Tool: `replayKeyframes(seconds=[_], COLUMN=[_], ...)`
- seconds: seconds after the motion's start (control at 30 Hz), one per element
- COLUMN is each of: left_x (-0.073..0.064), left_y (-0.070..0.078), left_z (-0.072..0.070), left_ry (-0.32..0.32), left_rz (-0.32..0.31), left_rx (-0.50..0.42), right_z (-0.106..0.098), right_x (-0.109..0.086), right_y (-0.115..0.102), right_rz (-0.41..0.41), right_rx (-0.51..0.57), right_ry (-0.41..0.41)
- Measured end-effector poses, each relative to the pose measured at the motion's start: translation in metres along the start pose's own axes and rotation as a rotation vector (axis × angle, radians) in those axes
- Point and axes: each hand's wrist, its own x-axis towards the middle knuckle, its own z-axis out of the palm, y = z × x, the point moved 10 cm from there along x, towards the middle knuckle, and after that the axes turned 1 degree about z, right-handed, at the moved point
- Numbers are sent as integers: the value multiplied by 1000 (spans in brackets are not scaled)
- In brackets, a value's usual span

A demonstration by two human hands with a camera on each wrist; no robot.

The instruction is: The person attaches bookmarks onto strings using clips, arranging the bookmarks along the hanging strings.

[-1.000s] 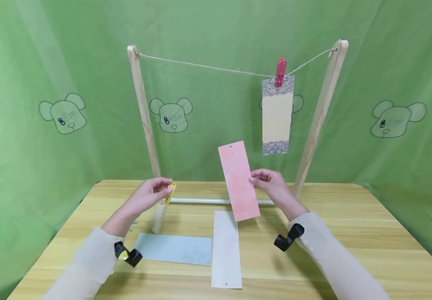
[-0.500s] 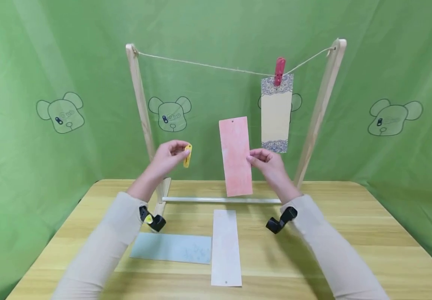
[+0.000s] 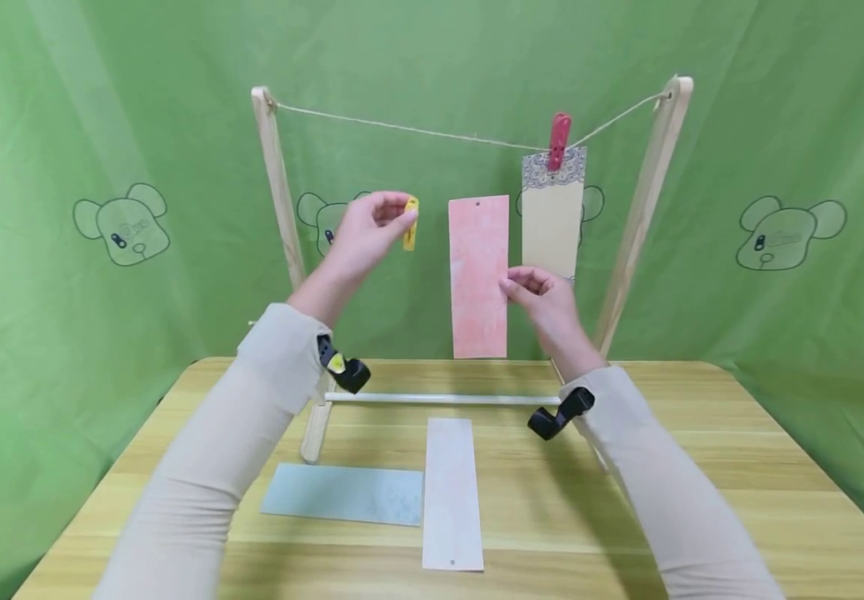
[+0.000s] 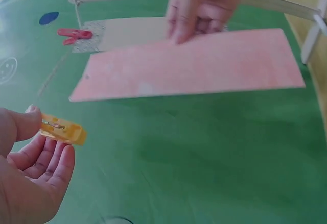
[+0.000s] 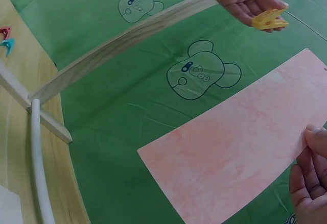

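My left hand (image 3: 375, 229) pinches a yellow clothespin (image 3: 411, 225) between thumb and fingers, a little below the string (image 3: 417, 131). In the left wrist view the yellow clothespin (image 4: 63, 129) shows its metal spring. A pink paper bookmark (image 3: 479, 283) with a small hole near its top hangs upright from my right hand (image 3: 547, 304), which pinches its right edge. Beside it, a cream bookmark with blue patterned ends (image 3: 551, 217) is clipped to the string by a red clothespin (image 3: 560, 142); my right hand hides its lower end.
The string runs between two wooden posts (image 3: 278, 183), joined low down by a white rod (image 3: 439, 399). On the wooden table (image 3: 701, 467) lie a light blue bookmark (image 3: 342, 493) and a whitish one (image 3: 451, 496). Red and teal clothespins (image 5: 7, 45) appear in the right wrist view.
Both hands have risen toward the string. My left hand has carried the yellow clothespin up and right; the pink bookmark has moved up and turned from tilted to nearly upright.
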Motion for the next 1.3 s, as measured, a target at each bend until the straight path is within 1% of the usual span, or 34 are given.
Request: replayKeyframes(seconds=[0.07,0.17,0.3,0.4,0.47,0.6,0.7,0.77,0.87,1.03,1.17,1.3], left_x=[7,18,31,38,42,49,55,58,62,65,68,70], left_y=[10,23,44,60,68,80,86,90,95,96,98,98], left_z=[5,12,17,20,23,27,29,31,32,32,32,32], left_ry=[-4,-12,3,20,29,49,77,107,160,231,263,279], left_rz=[-7,-29,-20,13,24,12,-14,-15,-15,-30,-29,-31], left_rx=[-1,-5,-55,-105,-127,-175,-224,-245,-251,-231,-203,-183], right_z=[0,0,-1,-2,-1,1,2,2,1,2,2,2], right_x=[2,5,8,10,11,12,12,12,14,17,18,19], right_y=[-2,-3,-6,-9,-11,-14,-16,-17,-18,-18,-20,-22], right_rz=[-13,-7,1,2,0,-9,-22,-35,-48,-49,-63,-70], right_rx=[39,56,23,-6,-19,-16,2,16,28,13,18,24], right_ry=[10,27,55,70,72,62,60,62,70,77,86,89])
